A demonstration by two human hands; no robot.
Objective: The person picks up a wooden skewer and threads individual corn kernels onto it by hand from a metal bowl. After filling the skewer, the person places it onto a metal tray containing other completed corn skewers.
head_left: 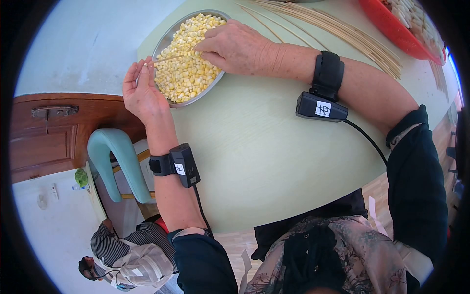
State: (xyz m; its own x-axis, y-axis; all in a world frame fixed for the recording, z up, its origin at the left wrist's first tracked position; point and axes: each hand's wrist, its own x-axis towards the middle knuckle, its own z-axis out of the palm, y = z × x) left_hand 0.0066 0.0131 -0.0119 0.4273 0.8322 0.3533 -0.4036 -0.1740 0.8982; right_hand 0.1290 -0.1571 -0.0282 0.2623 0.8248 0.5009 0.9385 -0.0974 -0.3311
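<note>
A metal bowl [155,51] full of pale yellow corn kernels [188,78] stands on the table's far left part. My left hand [144,90] is at the bowl's left rim, thumb and fingers pinched on one end of a thin bamboo skewer [169,59]. The skewer points right across the kernels. My right hand [237,48] reaches over the bowl from the right, its thumb and fingertips pinched together close to the skewer's other end. What those fingertips hold, if anything, is hidden.
Long bamboo skewers [342,34] lie at the table's back right, beside a red basin [391,35] holding whitish pieces. The pale green table [274,147] extends toward me. A teal-backed chair [110,142] and a seated person [134,255] are to the left.
</note>
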